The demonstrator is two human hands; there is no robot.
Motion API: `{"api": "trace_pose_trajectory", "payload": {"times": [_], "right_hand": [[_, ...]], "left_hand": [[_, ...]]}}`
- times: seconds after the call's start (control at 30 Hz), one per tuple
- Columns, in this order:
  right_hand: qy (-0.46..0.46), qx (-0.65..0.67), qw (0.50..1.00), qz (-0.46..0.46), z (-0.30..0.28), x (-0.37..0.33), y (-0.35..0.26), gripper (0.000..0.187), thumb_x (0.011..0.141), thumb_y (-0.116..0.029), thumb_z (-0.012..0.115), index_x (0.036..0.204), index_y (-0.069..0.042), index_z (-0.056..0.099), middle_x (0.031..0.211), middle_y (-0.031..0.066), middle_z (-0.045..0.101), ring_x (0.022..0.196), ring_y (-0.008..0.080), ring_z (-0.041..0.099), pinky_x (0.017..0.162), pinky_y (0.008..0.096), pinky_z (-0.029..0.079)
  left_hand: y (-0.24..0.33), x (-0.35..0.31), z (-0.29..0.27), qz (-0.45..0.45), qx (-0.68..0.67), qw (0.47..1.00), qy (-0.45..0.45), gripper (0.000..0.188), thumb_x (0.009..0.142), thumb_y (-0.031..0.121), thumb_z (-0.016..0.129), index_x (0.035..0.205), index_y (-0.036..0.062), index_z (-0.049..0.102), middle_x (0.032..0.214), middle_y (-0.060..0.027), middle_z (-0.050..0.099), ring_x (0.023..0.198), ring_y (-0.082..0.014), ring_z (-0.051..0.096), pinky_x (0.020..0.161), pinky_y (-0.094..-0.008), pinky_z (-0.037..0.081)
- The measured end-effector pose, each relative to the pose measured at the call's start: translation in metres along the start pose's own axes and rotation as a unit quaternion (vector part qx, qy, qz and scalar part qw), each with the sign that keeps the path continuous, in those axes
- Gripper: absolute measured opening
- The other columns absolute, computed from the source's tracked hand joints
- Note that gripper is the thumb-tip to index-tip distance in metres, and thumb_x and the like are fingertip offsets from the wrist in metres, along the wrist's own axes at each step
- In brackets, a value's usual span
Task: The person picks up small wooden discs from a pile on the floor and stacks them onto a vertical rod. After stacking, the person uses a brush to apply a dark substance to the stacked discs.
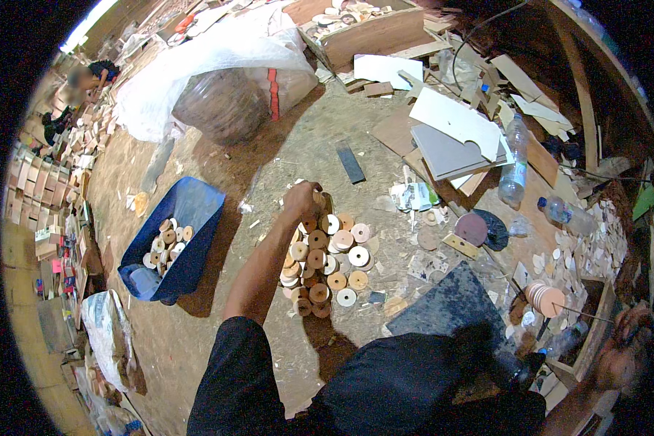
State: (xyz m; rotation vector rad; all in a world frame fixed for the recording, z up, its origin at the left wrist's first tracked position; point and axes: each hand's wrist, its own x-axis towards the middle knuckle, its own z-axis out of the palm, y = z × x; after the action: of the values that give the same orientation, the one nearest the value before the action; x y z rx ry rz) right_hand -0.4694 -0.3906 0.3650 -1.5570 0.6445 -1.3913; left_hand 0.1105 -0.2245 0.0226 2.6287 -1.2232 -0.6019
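My left hand (303,200) reaches to the far edge of a pile of round wooden discs with centre holes (317,258) on the ground. Its fingers are curled together; what they hold, if anything, is hidden. At the lower right, my right hand (625,345), somewhat blurred, is closed around the end of a thin metal rod (588,315). Several pale discs are threaded side by side on the rod (545,299). A dark flat board (454,309) lies between the pile and the rod.
A blue cut-open plastic container (203,200) with more discs stands to the left. Plastic bottles (514,171), board offcuts (458,138) and scraps lie to the right. A white sack (152,94) is beyond. Another person (87,80) is at the far left.
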Motion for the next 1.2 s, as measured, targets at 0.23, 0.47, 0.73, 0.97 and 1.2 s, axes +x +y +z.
{"api": "trace_pose_trajectory", "payload": {"times": [0.23, 0.47, 0.73, 0.97, 1.2], "right_hand": [[-0.041, -0.084, 0.995, -0.026, 0.015, -0.005, -0.004, 0.022, 0.093, -0.024, 0.055, 0.089, -0.005, 0.045, 0.072, 0.0016, 0.037, 0.066, 0.0125, 0.032, 0.063, 0.0261, 0.028], [-0.056, -0.098, 0.993, -0.039, 0.008, -0.007, -0.001, 0.024, 0.093, -0.027, 0.055, 0.088, -0.006, 0.045, 0.071, 0.0017, 0.038, 0.065, 0.0119, 0.032, 0.06, 0.0257, 0.027], [-0.068, -0.03, 0.997, -0.024, 0.012, -0.011, -0.003, 0.021, 0.091, -0.022, 0.057, 0.093, -0.004, 0.047, 0.071, 0.0023, 0.037, 0.065, 0.0126, 0.033, 0.062, 0.0259, 0.028], [-0.056, 0.035, 0.998, 0.016, 0.001, -0.015, -0.002, 0.017, 0.092, -0.012, 0.054, 0.102, 0.0, 0.047, 0.072, 0.0033, 0.038, 0.065, 0.0135, 0.033, 0.068, 0.0283, 0.03], [-0.131, -0.01, 0.991, -0.027, 0.025, -0.016, -0.008, 0.019, 0.093, -0.016, 0.054, 0.1, 0.0, 0.047, 0.072, 0.0034, 0.038, 0.066, 0.0146, 0.033, 0.066, 0.0284, 0.03]], "left_hand": [[0.005, 0.0, 0.008, 0.019, -0.018, 0.999, 0.022, 0.042, 0.065, 0.016, 0.072, 0.107, 0.015, 0.066, 0.106, -0.0159, 0.061, 0.104, -0.0346, 0.058, 0.084, -0.0432, 0.05], [0.005, 0.006, 0.013, -0.005, -0.01, 1.0, -0.007, 0.039, 0.065, 0.015, 0.069, 0.104, 0.0089, 0.067, 0.102, -0.0197, 0.063, 0.096, -0.0371, 0.062, 0.083, -0.0432, 0.051], [-0.001, 0.015, 0.016, 0.004, -0.046, 0.998, -0.038, 0.028, 0.069, 0.021, 0.069, 0.094, 0.011, 0.072, 0.098, -0.0205, 0.067, 0.093, -0.0344, 0.064, 0.082, -0.0411, 0.052], [0.005, 0.008, 0.019, -0.01, -0.03, 0.999, 0.015, 0.028, 0.072, 0.03, 0.071, 0.093, 0.0111, 0.073, 0.094, -0.0191, 0.068, 0.09, -0.0342, 0.065, 0.08, -0.0412, 0.052], [0.015, 0.01, 0.022, -0.061, -0.015, 0.998, 0.015, 0.025, 0.074, 0.027, 0.07, 0.09, 0.0085, 0.069, 0.1, -0.0178, 0.066, 0.09, -0.0349, 0.065, 0.078, -0.042, 0.053]]}}
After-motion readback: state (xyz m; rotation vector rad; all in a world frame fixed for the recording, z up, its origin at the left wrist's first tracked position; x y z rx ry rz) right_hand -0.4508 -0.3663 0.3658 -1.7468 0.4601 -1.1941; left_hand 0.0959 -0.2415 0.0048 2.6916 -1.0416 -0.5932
